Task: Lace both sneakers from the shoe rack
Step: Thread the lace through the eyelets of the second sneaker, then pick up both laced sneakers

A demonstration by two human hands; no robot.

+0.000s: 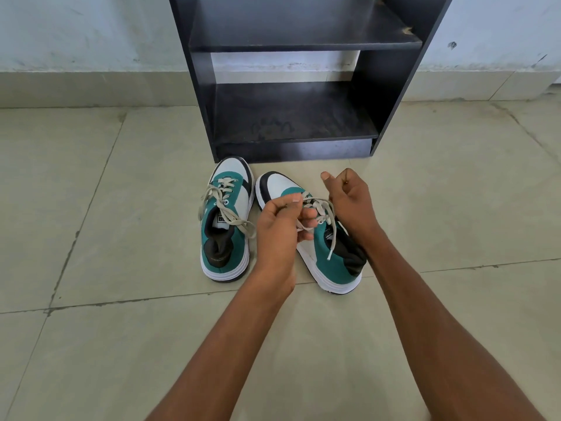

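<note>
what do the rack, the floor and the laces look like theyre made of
Rack: probably laminated board, matte black; flat panels, with a chipped pale spot on a shelf edge.
Floor: large beige tiles, dull sheen, with grout lines.
Laces: flat woven fabric, off-white, limp; likely cotton or polyester.

Two bare forearms in view, entering from bottom edge, no sleeves visible up to frame limit. No watch, bracelet, band on either wrist. No gloves.

Left hand (277,229): bare, no rings seen; nails short, pale, trimmed close.

Right hand (349,202): bare, no rings seen; thumbnail short, plain, unpainted. Small dark spot near knuckle area, too small to tell what.

Forearms slim, light hair, no visible marks or tattoos. Rest of body out of frame; clothing not visible.
</note>
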